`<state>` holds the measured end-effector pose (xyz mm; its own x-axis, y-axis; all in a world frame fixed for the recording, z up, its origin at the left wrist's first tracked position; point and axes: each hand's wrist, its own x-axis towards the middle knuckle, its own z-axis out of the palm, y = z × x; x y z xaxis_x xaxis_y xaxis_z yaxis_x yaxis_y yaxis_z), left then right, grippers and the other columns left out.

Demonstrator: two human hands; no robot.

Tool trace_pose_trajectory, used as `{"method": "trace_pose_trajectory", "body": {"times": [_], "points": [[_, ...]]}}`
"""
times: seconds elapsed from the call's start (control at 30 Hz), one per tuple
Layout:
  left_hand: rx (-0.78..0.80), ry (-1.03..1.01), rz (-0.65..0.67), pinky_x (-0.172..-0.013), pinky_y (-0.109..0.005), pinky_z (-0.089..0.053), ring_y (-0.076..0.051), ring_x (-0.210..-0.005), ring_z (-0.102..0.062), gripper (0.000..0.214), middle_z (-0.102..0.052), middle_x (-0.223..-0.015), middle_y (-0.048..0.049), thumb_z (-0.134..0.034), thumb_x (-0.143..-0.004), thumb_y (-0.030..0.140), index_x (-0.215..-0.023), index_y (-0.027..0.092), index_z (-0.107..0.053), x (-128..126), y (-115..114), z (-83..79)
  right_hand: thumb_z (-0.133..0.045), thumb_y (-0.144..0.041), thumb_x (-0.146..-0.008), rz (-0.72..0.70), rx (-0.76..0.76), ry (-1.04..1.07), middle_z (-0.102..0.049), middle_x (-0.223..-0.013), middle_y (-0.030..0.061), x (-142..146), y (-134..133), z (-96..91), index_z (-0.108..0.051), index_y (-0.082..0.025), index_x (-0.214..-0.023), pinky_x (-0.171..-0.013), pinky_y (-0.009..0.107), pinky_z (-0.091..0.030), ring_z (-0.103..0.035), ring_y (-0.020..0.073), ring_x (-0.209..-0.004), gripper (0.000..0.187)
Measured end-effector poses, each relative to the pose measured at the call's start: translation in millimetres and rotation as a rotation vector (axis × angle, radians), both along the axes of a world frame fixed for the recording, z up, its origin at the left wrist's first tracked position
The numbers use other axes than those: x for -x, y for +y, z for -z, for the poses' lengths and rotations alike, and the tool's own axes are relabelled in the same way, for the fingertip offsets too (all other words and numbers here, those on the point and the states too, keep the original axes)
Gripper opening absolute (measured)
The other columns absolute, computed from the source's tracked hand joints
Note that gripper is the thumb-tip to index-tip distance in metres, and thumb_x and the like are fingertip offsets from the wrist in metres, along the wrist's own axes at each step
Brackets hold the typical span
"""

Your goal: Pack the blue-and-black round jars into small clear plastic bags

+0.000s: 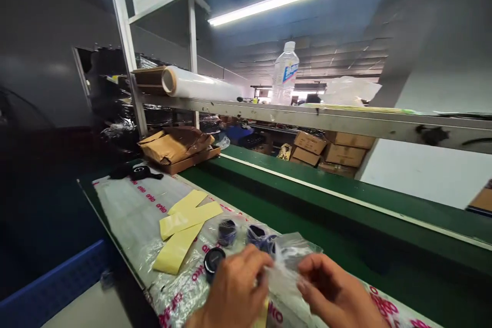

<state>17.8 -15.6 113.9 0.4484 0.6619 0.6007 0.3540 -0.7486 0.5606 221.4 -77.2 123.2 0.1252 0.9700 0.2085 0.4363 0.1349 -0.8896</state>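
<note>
My left hand (234,287) and my right hand (334,287) pinch a crumpled clear plastic bag (286,277) between them, low in the view. Just beyond my left hand lies a round black lid or jar (213,262). Two small dark jars in clear wrap (226,232) (261,237) sit a little farther off. Several pale yellow paper strips (180,238) overlap to the left of them. All of this rests on a translucent plastic sheet (130,210) with red printing, which lies over the end of a green conveyor belt (307,200).
A metal shelf (307,115) runs above the belt, holding a roll of stretch film (200,83) and a plastic water bottle (285,74). A black item (136,172) lies at the sheet's far end. Beyond stand a brown package (175,144) and cardboard boxes (326,152). A blue crate edge (49,287) is at lower left.
</note>
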Motion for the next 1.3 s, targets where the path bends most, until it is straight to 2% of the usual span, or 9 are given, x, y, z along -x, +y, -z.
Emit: {"method": "trace_pose_trajectory", "body": {"times": [0.1, 0.2, 0.27, 0.37, 0.5, 0.6, 0.9, 1.07, 1.3], "points": [[-0.37, 0.182, -0.325, -0.073, -0.033, -0.049, -0.021, -0.079, -0.065, 0.028, -0.067, -0.09, -0.0032, -0.047, -0.093, 0.006, -0.114, 0.02, -0.06, 46.7, 24.2, 12.0, -0.05, -0.022, -0.097, -0.135, -0.361, -0.535, -0.07, -0.092, 0.0044, 30.4, 41.0, -4.6, -0.064, -0.023, -0.104, -0.069, 0.029, -0.051, -0.065, 0.0183, -0.077, 0.016], [-0.427, 0.324, -0.533, -0.071, -0.034, -0.046, -0.022, -0.077, -0.063, 0.019, -0.066, -0.09, -0.0022, -0.047, -0.098, 0.011, -0.11, 0.021, -0.058, 78.5, 50.2, 21.2, -0.047, -0.008, -0.096, -0.223, -0.703, -0.92, -0.07, -0.098, 0.008, 67.7, 79.3, -5.2, -0.062, -0.017, -0.112, -0.072, 0.032, -0.05, -0.064, 0.0214, -0.083, 0.024], [-0.385, 0.351, -0.608, -0.068, -0.034, -0.044, -0.023, -0.074, -0.062, 0.014, -0.064, -0.085, -0.0022, -0.048, -0.097, 0.01, -0.098, 0.02, -0.059, 91.2, 63.7, 30.2, -0.054, -0.007, -0.093, -0.226, -0.771, -1.076, -0.07, -0.094, 0.0081, 90.2, 100.7, -0.1, -0.063, -0.015, -0.108, -0.071, 0.034, -0.049, -0.062, 0.0233, -0.081, 0.019], [-0.321, 0.354, -0.662, -0.066, -0.035, -0.041, -0.024, -0.071, -0.061, 0.015, -0.063, -0.081, -0.0021, -0.05, -0.095, 0.008, -0.089, 0.02, -0.057, 100.8, 71.4, 49.9, -0.067, -0.011, -0.088, -0.225, -0.753, -1.192, -0.07, -0.091, 0.0058, 108.9, 122.0, 18.7, -0.064, -0.017, -0.1, -0.07, 0.036, -0.046, -0.061, 0.0242, -0.079, 0.014], [-0.257, 0.346, -0.638, -0.07, -0.037, -0.04, -0.025, -0.078, -0.062, 0.015, -0.066, -0.086, -0.0019, -0.053, -0.094, 0.007, -0.098, 0.02, -0.059, 103.3, 60.4, 74.9, -0.073, -0.013, -0.083, -0.289, -0.703, -1.225, -0.07, -0.091, 0.0034, 106.7, 125.9, 53.1, -0.062, -0.018, -0.103, -0.069, 0.037, -0.041, -0.059, 0.0241, -0.079, 0.024], [-0.205, 0.332, -0.577, -0.069, -0.036, -0.039, -0.024, -0.076, -0.06, 0.015, -0.064, -0.082, -0.0003, -0.053, -0.095, 0.008, -0.091, 0.022, -0.059, 102.6, 47.6, 81.4, -0.076, -0.011, -0.079, -0.298, -0.653, -1.16, -0.069, -0.091, 0.002, 98.5, 118.3, 69.6, -0.061, -0.019, -0.105, -0.071, 0.037, -0.038, -0.058, 0.0235, -0.08, 0.031], [-0.078, 0.184, -0.434, -0.071, -0.032, -0.042, -0.02, -0.078, -0.061, 0.015, -0.065, -0.085, 0.0018, -0.06, -0.092, 0.008, -0.092, 0.023, -0.057, 113.4, 28.7, 83.6, -0.063, -0.005, -0.089, -0.343, -0.668, -0.868, -0.066, -0.086, 0.001, 93.6, 99.5, 82.6, -0.057, -0.02, -0.092, -0.071, 0.033, -0.034, -0.053, 0.0205, -0.076, 0.017], [-0.206, 0.196, -0.37, -0.073, -0.032, -0.043, -0.019, -0.077, -0.06, 0.019, -0.064, -0.084, 0.0002, -0.048, -0.095, 0.004, -0.09, 0.021, -0.055, 113.6, 17.5, 91.5, -0.061, -0.004, -0.088, -0.397, -0.693, -0.81, -0.067, -0.087, 0.0001, 92.7, 91.2, 89.5, -0.056, -0.021, -0.09, -0.07, 0.033, -0.034, -0.054, 0.0191, -0.076, 0.017], [-0.37, 0.332, -0.329, -0.09, -0.037, -0.046, -0.023, -0.095, -0.063, 0.02, -0.068, -0.101, -0.0049, -0.044, -0.096, 0.005, -0.096, 0.019, -0.059, 115.1, 13.8, 99.4, -0.081, -0.024, -0.077, -0.427, -0.769, -1.031, -0.069, -0.091, 0.0013, 91.8, 88.2, 97.7, -0.057, -0.02, -0.081, -0.067, 0.034, -0.037, -0.054, 0.0197, -0.077, 0.025]]}}
